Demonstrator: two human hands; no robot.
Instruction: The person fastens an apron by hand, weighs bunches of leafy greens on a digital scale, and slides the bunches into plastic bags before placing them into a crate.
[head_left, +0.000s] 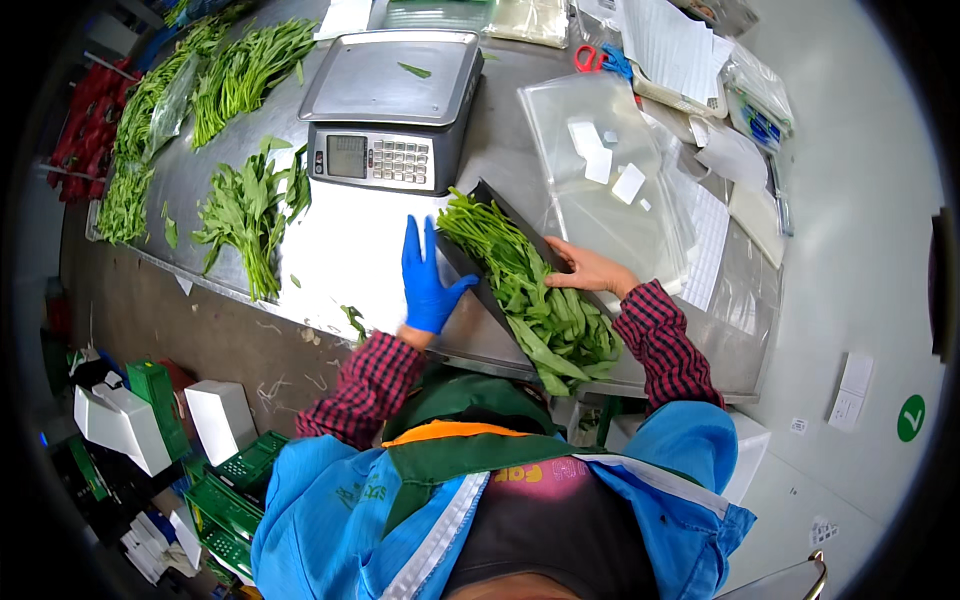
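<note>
A bunch of leafy green vegetable stems (536, 292) lies slanted in a dark trough (482, 292), cut ends toward the scale and leaves toward me. My right hand (589, 268), bare, rests at the trough's right side, thumb over the leaves and fingers along the outer wall. On the other side, my left hand (431, 281) wears a blue glove. Its fingers are spread and nothing is in it, just left of the trough. Beyond both hands stands a digital weighing scale (390, 112) with a scrap of leaf on its metal pan.
Loose greens (247, 217) lie left of the scale, with larger heaps (247, 71) farther back. Clear plastic bags (600, 165) bearing white labels are at right. Red-handled scissors (590, 58) lie near a paper-filled basket (679, 90). Green crates (225, 510) stand below left.
</note>
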